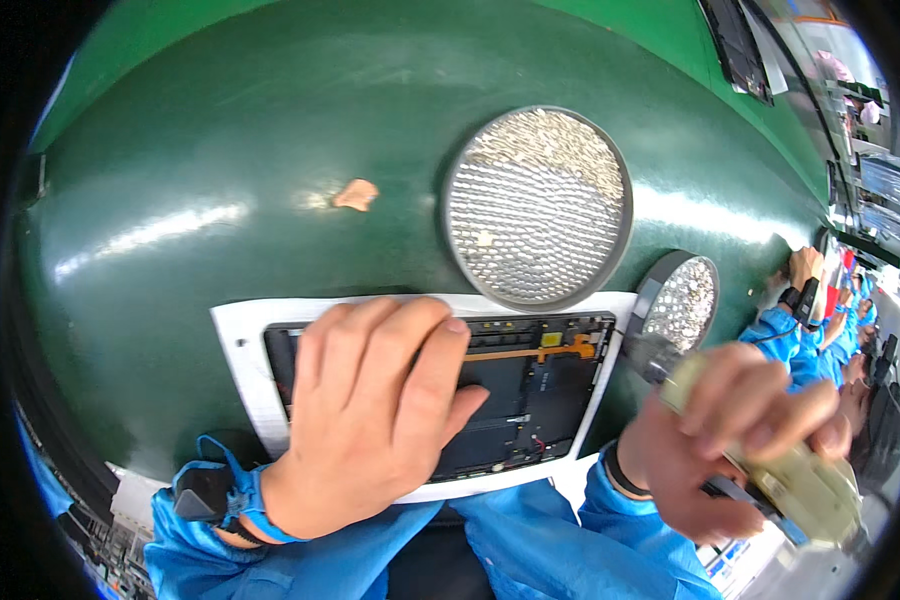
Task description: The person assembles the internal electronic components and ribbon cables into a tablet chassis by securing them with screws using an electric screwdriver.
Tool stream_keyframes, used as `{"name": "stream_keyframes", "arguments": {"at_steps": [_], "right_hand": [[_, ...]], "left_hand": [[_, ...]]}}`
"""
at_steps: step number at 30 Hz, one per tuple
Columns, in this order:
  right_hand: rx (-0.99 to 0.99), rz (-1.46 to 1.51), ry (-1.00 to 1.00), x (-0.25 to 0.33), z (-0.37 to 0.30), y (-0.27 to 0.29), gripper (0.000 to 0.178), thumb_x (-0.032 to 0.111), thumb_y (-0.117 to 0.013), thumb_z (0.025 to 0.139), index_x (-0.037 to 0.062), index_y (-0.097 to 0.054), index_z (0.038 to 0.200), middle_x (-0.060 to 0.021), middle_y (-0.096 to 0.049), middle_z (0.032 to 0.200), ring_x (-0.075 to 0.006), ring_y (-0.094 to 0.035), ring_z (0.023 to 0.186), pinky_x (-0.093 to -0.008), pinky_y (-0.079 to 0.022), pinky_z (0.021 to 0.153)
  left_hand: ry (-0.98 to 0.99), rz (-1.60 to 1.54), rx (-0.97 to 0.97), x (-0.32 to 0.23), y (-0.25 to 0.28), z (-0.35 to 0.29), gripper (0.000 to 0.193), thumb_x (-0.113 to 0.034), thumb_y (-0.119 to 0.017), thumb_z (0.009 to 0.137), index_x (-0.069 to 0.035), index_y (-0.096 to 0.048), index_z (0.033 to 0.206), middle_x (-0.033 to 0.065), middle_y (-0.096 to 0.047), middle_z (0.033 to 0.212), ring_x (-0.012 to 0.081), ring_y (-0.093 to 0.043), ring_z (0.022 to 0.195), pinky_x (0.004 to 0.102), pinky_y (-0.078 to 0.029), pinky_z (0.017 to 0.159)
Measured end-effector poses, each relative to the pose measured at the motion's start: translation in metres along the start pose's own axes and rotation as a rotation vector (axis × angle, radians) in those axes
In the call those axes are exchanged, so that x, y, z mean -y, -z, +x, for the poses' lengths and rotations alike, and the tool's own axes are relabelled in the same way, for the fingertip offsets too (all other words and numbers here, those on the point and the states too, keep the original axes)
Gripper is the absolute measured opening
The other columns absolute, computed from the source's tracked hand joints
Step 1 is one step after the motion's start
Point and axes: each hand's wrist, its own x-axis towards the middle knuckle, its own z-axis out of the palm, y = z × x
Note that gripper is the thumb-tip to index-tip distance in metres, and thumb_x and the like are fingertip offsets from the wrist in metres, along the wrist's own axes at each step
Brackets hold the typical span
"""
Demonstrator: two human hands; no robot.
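Observation:
My left hand lies with its fingers stretched over the left part of an opened tablet, whose dark inside shows orange flex cable and a yellow patch. The tablet rests on a white sheet or frame. Beside it on the right, my right hand is wrapped round a pale yellow-green electric screwdriver, slightly blurred. The screwdriver's dark front end points toward a small round dish holding many tiny silvery screws; whether the tip touches them I cannot tell.
Beyond the tablet stands a large round grey screw tray with a perforated surface and loose screws heaped at its far side. A small pinkish-tan scrap lies on the green table. Blue-sleeved co-workers sit along the right edge.

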Motion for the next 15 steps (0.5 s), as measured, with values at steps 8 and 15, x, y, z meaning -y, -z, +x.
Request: {"name": "stream_keyframes", "arguments": {"at_steps": [8,15], "right_hand": [[-0.232,0.185,-0.142,0.013,0.028,-0.05,0.019,0.03,-0.047,0.108,0.0122,-0.05,0.102,-0.0116,-0.053,0.067,-0.0259,-0.047,0.05,-0.0353,-0.049,0.05],[-0.083,0.18,-0.096,-0.012,0.024,-0.046,0.033,0.029,-0.066,0.098,0.0082,-0.046,0.115,-0.0086,-0.054,0.081,-0.0191,-0.051,0.054,-0.0304,-0.049,0.051]], "left_hand": [[-0.18,0.091,-0.109,0.019,0.007,-0.003,0.035,-0.009,-0.083,0.079,0.004,-0.074,0.111,0.021,-0.07,0.115,0.0355,-0.072,0.104,0.0443,-0.062,0.09],[-0.139,0.076,-0.061,0.019,0.009,-0.003,0.047,-0.004,-0.09,0.067,0.004,-0.077,0.112,0.0206,-0.069,0.117,0.038,-0.069,0.106,0.0454,-0.061,0.085]]}}
